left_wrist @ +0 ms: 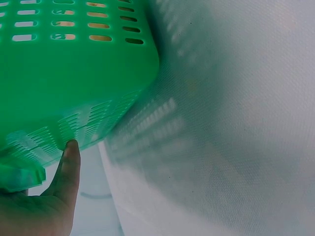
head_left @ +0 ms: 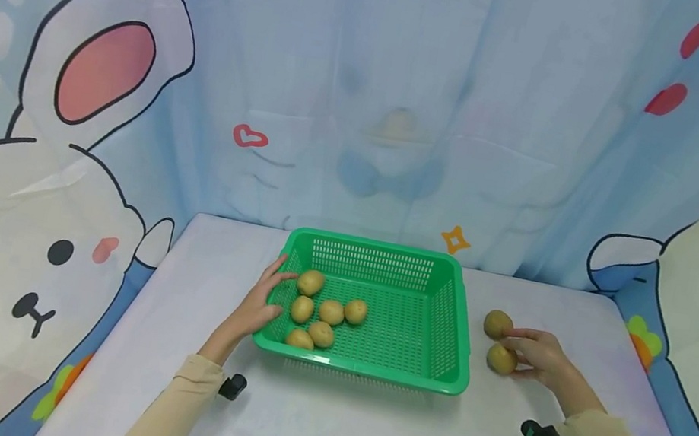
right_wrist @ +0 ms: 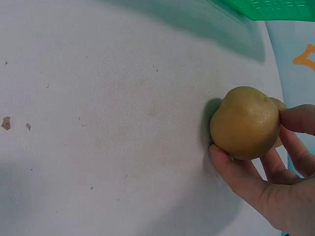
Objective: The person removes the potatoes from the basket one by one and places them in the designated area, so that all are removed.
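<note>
Head view: I saw right hand pinching near potato, left hand gripping basket; bumping far potato could've rolled it.

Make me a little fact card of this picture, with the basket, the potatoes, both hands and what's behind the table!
Basket: green plastic basket with slotted sides, on the white tabletop
Potatoes in basket: six potatoes, grouped toward its left side
Potatoes outside: two, to the right of the basket
Left hand: touches the basket's left rim
Right hand: pinches the nearer potato; the farther potato is just beyond
Behind: pale blue cloth with cartoon animals
</note>
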`<state>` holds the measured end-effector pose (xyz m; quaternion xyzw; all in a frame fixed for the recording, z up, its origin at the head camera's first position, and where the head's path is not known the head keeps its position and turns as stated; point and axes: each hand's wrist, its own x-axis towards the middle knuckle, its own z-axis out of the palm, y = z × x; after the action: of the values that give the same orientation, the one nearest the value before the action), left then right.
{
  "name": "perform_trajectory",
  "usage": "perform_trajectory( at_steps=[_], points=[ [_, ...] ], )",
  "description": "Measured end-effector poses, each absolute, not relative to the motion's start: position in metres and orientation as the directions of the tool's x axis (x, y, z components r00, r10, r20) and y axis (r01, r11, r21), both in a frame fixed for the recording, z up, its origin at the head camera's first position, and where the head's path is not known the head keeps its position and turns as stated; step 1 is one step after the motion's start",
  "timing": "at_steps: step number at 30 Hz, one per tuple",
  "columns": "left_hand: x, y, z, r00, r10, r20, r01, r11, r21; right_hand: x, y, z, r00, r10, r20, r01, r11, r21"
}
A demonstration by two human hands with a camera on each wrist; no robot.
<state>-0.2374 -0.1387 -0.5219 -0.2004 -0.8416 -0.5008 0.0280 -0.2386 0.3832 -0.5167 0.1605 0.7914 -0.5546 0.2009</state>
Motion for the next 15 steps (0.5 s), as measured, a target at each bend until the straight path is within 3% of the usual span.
perform_trajectory(
  at_steps=[15],
  points=[
    [-0.237, -0.139, -0.522, -0.923, 0.302, 0.237, 0.353, 0.421, 0.836, -0.237, 0.38, -0.497, -0.885, 0.015, -0.465, 0.419, 0.46, -0.783]
  ],
)
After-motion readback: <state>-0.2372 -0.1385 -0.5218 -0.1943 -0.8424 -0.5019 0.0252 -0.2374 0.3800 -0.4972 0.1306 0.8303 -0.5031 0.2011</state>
